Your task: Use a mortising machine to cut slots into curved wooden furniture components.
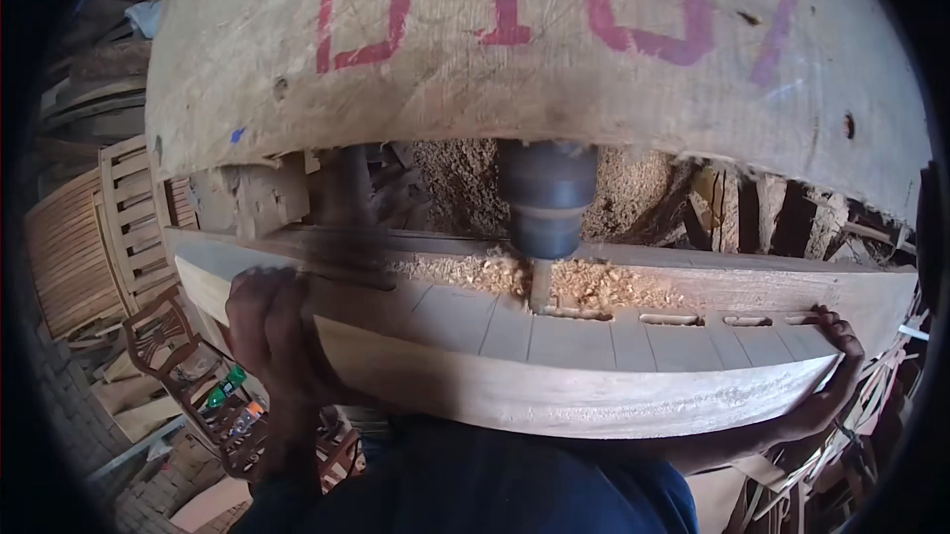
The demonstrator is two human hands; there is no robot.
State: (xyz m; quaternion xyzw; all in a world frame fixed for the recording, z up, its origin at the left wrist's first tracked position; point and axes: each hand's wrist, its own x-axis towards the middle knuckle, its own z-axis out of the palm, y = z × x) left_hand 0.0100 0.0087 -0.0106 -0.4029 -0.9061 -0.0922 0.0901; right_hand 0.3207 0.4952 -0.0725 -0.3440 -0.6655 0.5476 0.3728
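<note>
L hand point(265, 326) and R hand point(841, 332), well apart, are clamped near opp. ends of the wooden beam point(584, 344), which lies under the drill bit point(541, 287). If one grip loosens, I think the beam may twist & spoil the slots point(673, 319); chips point(618, 285) could hide it.

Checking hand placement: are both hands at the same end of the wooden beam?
No: the left hand is on the wooden beam toward its left end, the right hand at its right end.
</note>
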